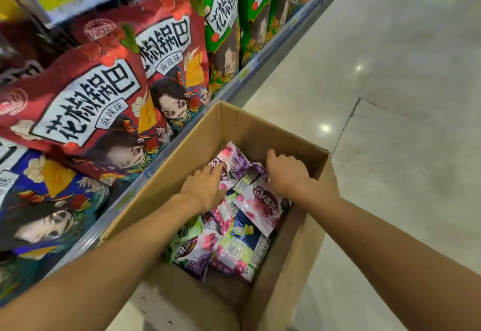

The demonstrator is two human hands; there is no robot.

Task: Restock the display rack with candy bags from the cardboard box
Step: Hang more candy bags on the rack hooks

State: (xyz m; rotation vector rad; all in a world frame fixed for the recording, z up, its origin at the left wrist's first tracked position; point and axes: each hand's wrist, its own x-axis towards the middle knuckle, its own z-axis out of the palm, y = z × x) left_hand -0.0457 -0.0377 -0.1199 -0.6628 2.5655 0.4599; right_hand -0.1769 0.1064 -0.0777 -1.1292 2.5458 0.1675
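Pink candy bags (260, 208) — beneath left hand (205, 190), right hand (286, 174).

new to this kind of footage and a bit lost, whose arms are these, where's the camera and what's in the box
No machine here: these are a person's two bare arms, filmed by one wide-angle camera worn on their head, looking forward and down. The left hand and right hand reach into an open cardboard box. Inside lie small candy bags, mostly pink, purple and white. Both hands are on the bags, but their fingers are partly hidden, so I cannot tell whether either grips one. To the left is a shelf of large snack bags, red, blue and green.
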